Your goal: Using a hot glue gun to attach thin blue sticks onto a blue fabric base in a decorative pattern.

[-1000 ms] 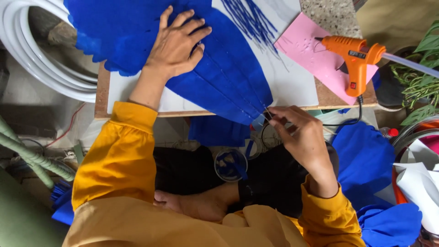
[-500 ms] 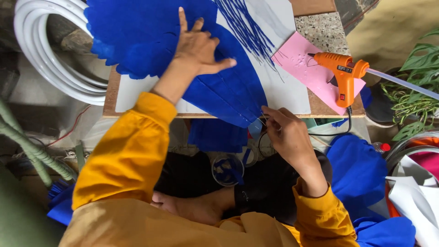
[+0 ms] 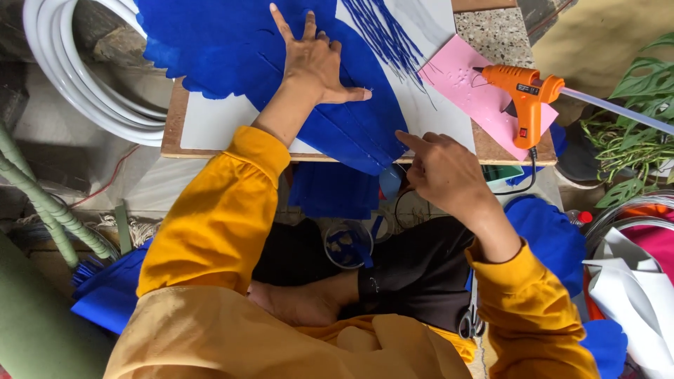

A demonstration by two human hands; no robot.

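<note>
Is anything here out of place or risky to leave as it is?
The orange glue gun lies on a pink sheet at the board's right end, close to the edge, its cord hanging off. The blue petal overhangs the front edge beside the right hand. Nothing looks spilled or torn.

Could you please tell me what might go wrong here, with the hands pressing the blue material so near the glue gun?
The orange glue gun rests on the pink sheet with its cord trailing off the board's edge near the right hand; a snag could pull it down. The blue petal-shaped piece overhangs the board, so it may slip if the left hand lifts.
</note>
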